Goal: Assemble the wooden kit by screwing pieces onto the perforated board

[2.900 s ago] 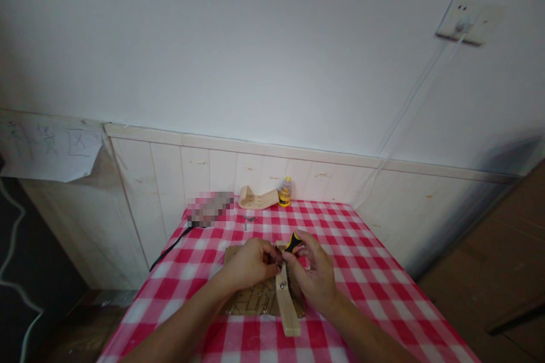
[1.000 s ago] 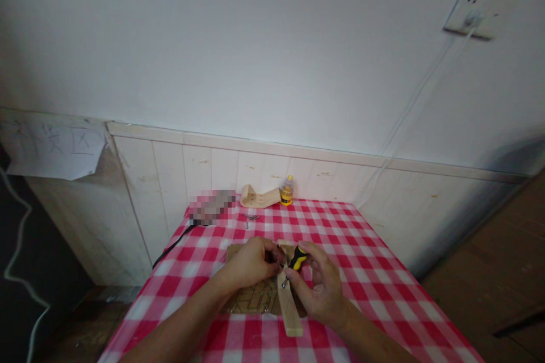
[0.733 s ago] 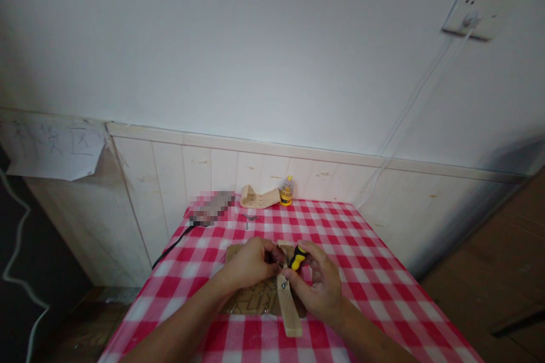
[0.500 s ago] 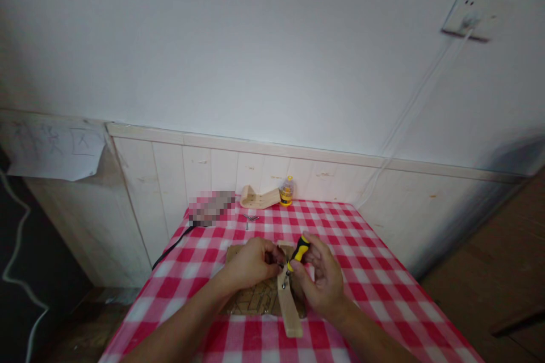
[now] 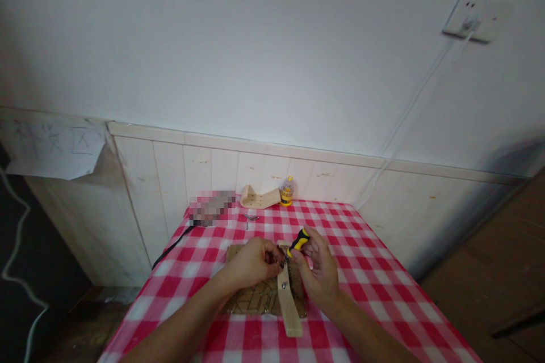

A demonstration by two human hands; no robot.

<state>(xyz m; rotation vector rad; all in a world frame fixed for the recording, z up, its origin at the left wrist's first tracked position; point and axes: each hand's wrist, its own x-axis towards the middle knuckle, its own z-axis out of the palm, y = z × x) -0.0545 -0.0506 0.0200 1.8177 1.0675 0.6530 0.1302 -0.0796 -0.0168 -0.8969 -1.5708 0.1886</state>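
My right hand (image 5: 320,267) grips a short yellow and black screwdriver (image 5: 298,242), held tilted with its lower end down toward a pale wooden piece (image 5: 290,312). Along that angled wooden piece a metal screw (image 5: 284,285) sticks up below the screwdriver. My left hand (image 5: 254,262) is closed in a pinch at the far part of the wood, close to the screwdriver's lower end. What its fingertips hold is too small to make out. Under the wood lies a brown patterned mat (image 5: 251,299).
Several loose screws (image 5: 250,218) lie farther back on the checked tablecloth (image 5: 361,295). Behind them stand another bent wooden part (image 5: 259,198) and a yellow-labelled bottle (image 5: 286,193) against the wall. A blurred-out object (image 5: 213,207) with a black strap sits at the back left.
My right hand and the screwdriver have shifted slightly up and away, from beside the near screw toward my left fingertips. My left hand and the wood have stayed about where they were.
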